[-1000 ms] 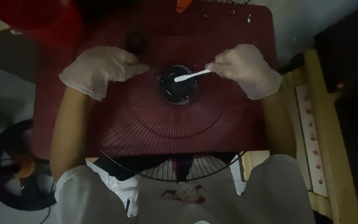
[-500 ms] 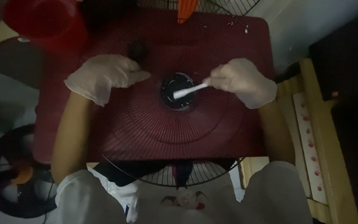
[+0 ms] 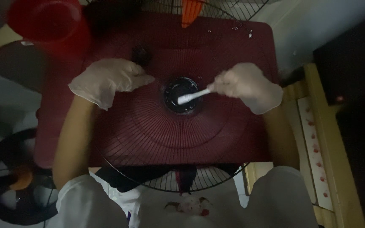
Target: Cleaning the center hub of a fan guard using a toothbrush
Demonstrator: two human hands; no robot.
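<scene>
Nearest, a pale strip with red marks is lying along the wooden ledge at right. A round wire fan grille is being rested on the dark red table. A white toothbrush is being pinched in the gloved right hand, its head on the grille's black hub. The gloved left hand is being pressed on the grille, fingers together. Farthest, a red bucket is standing.
</scene>
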